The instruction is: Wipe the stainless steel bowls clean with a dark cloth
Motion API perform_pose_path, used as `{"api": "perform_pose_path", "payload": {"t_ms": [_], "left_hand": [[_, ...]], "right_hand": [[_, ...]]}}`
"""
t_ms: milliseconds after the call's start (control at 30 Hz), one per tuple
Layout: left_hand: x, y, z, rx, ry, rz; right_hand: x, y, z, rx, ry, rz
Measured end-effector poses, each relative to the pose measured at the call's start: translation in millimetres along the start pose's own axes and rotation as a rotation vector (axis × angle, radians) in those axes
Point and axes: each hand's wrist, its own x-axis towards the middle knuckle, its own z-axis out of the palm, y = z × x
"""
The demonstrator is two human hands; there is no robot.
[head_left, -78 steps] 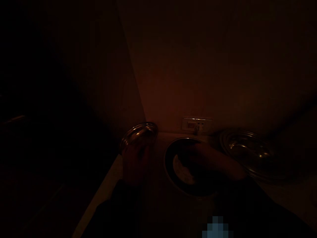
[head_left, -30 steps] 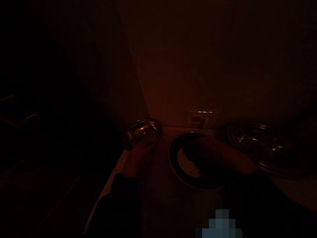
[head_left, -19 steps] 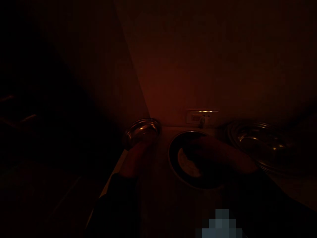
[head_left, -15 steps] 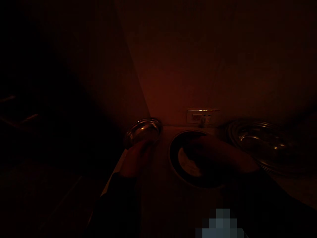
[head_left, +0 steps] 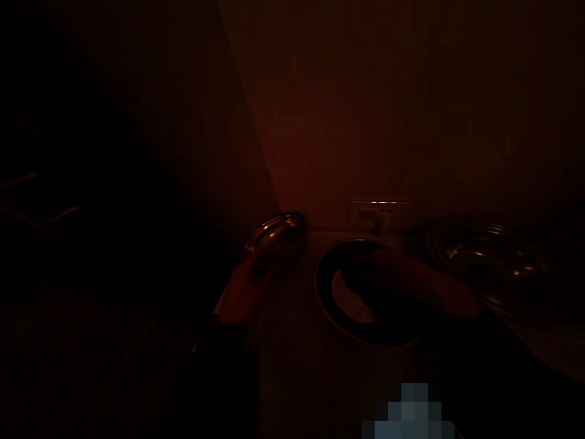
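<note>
Though walls (head_left: 365,110) are dark, counter (head_left: 290,341) holds dish (head_left: 323,286) under right hand (head_left: 388,265).

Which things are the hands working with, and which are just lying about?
In use:
- metal bowl, left hand at its near side
- dark dish, right hand over it
- pale piece in the dish, too dark to identify

Just there:
- metalware, right
- wall socket

From where I stand: 1 left hand (head_left: 244,289), 1 right hand (head_left: 406,274), so 2 total. 1 shiny metal bowl (head_left: 270,236). 1 dark round dish (head_left: 325,286), 1 pale piece (head_left: 350,300) in it. 1 socket panel (head_left: 361,213). 1 tabletop (head_left: 292,341). Metalware (head_left: 484,259) on the right: 1 or more, too dark.
</note>
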Motion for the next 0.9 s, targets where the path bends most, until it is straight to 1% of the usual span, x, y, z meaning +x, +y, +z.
{"api": "perform_pose_path", "payload": {"t_ms": [167, 333, 500, 733, 833, 900], "left_hand": [[-1.5, 7.9, 0.0, -0.093, 0.082, -0.026], [-2.1, 8.5, -0.9, -0.123, 0.131, -0.038], [-2.4, 7.8, -1.2, -0.114, 0.126, -0.026], [-3.4, 7.0, -0.7, -0.052, 0.058, 0.010], [-4.0, 6.3, -2.3, -0.091, 0.071, 0.003], [-4.1, 6.6, -3.8, -0.083, 0.110, -0.006]], "right_hand": [[-0.5, 0.0, -0.7, 0.020, -0.017, 0.001], [-1.3, -0.9, -0.2, 0.020, -0.018, -0.020], [0.3, 1.1, 0.8, 0.019, -0.014, -0.016], [-0.3, -2.8, -1.1, -0.001, -0.017, -0.003], [-0.2, -3.9, -1.1, -0.031, -0.014, 0.009], [0.2, -4.3, -1.0, -0.061, -0.008, 0.026]]}}
